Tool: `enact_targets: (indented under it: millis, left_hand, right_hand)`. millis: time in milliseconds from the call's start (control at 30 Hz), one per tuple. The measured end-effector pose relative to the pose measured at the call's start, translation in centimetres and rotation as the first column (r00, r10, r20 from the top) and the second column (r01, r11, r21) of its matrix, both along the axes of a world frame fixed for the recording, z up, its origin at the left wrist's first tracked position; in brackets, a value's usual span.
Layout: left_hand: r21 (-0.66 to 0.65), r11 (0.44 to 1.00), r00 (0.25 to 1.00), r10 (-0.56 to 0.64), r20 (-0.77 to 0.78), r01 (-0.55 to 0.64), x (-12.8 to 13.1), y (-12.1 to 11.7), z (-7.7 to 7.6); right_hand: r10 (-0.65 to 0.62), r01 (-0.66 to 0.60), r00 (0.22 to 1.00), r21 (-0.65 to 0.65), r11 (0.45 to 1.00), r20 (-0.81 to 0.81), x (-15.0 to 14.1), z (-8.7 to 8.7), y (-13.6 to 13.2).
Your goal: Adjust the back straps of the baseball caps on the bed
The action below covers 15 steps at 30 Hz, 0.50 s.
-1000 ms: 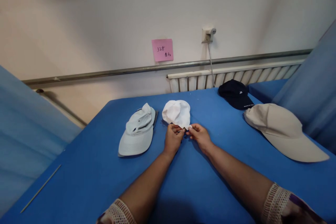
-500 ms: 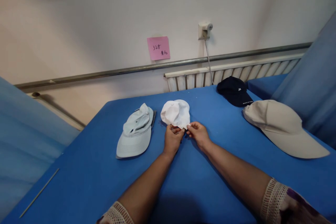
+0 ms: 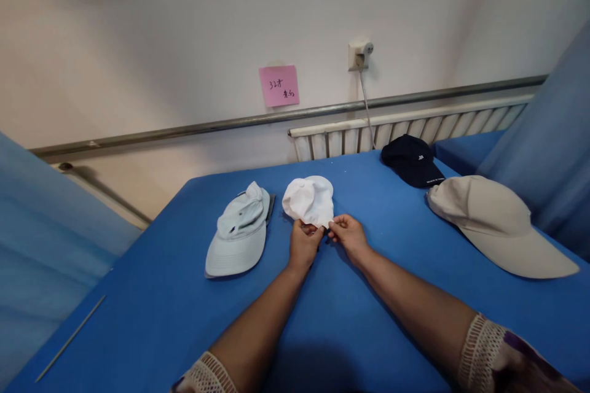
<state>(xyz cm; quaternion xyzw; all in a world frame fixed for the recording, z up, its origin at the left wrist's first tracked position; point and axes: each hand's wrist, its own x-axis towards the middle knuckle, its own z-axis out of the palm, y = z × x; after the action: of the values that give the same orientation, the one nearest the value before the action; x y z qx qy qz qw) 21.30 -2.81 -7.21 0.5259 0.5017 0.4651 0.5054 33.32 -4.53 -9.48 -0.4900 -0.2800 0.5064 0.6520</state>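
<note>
A white cap lies in the middle of the blue table, its crown partly caved in. My left hand is closed on the near edge of the cap, thumb and fingers pinching it. Close beside it, my right hand pinches the cap's near right corner between thumb and fingertips. A small dark bit shows between the two hands; I cannot make out what it is. To the left sits a pale mint cap, brim toward me, on top of something grey.
At the right lie a navy cap and a large beige cap. A thin stick rests at the lower left. Behind the table are a metal rail, a radiator and a plugged socket. Blue curtains hang on both sides.
Almost nothing differs. Both hands keep their pinch on the white cap's near edge, with only a very slight shift of the view.
</note>
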Motion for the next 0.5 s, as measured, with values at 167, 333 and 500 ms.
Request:
enact_targets:
  millis: [167, 333, 500]
  left_hand:
    - [0.019, 0.999, 0.999, -0.036, -0.02, 0.037, -0.16, 0.08, 0.07]
    - [0.022, 0.999, 0.999, -0.026, -0.021, 0.027, -0.18, 0.02, 0.11]
    - [0.009, 1.0, 0.999, -0.013, -0.029, 0.013, -0.17, 0.07, 0.22]
  right_hand:
    - [0.008, -0.008, 1.0, 0.014, 1.0, 0.001, 0.16, -0.05, -0.19]
    - [0.021, -0.021, 1.0, 0.019, 1.0, 0.014, 0.23, -0.14, -0.29]
    - [0.015, -0.015, 1.0, 0.015, 1.0, 0.001, 0.08, -0.29, -0.12]
